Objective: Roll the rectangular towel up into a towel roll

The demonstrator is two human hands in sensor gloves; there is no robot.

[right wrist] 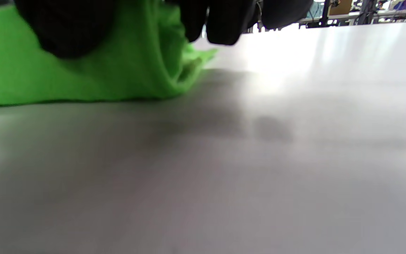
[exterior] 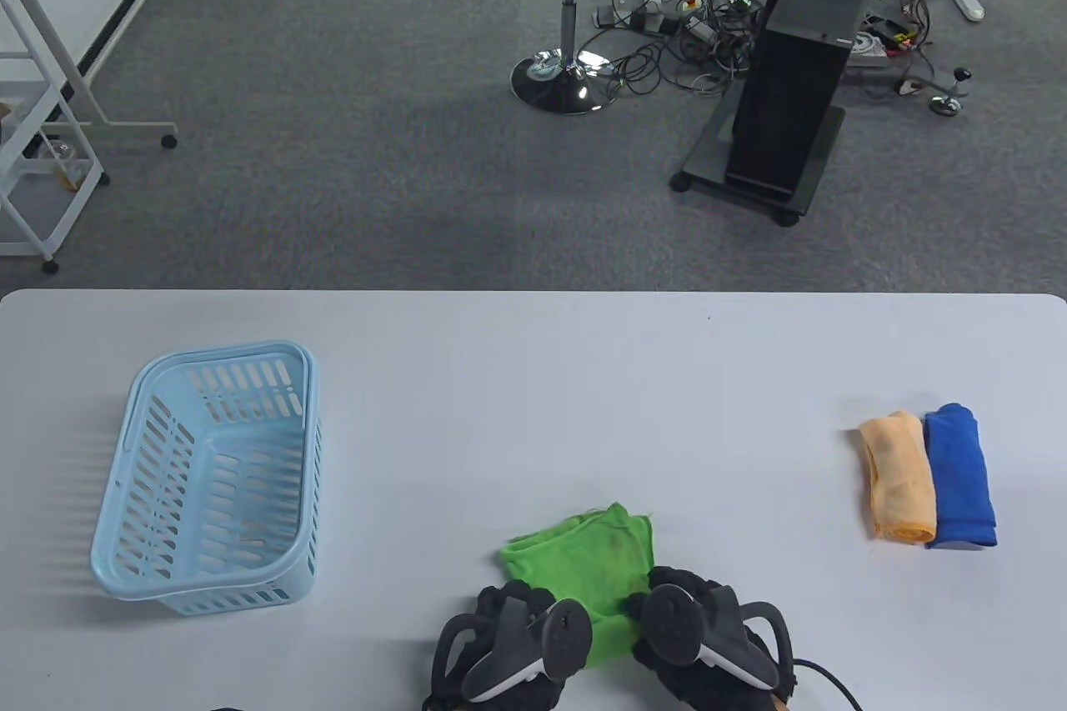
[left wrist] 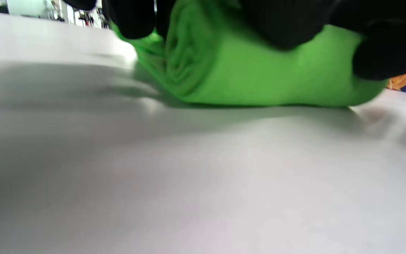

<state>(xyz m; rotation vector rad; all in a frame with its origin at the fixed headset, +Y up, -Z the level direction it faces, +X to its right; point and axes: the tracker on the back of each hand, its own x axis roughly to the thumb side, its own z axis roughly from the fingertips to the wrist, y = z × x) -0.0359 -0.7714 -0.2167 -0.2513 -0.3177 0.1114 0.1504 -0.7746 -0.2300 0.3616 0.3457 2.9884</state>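
Spanning the lower frame, white table (exterior: 533, 378); pale blue slotted basket (exterior: 208, 478) far left. Green towel (exterior: 592, 569) near the front edge, centre, its near part rolled, far part flat. Left hand (exterior: 508, 644) and right hand (exterior: 708, 628) both grip the roll, fingers curled over it; trackers hide most fingers from above. Orange roll (exterior: 899, 478) touching blue roll (exterior: 960, 478), far right. Wrist views blurred.
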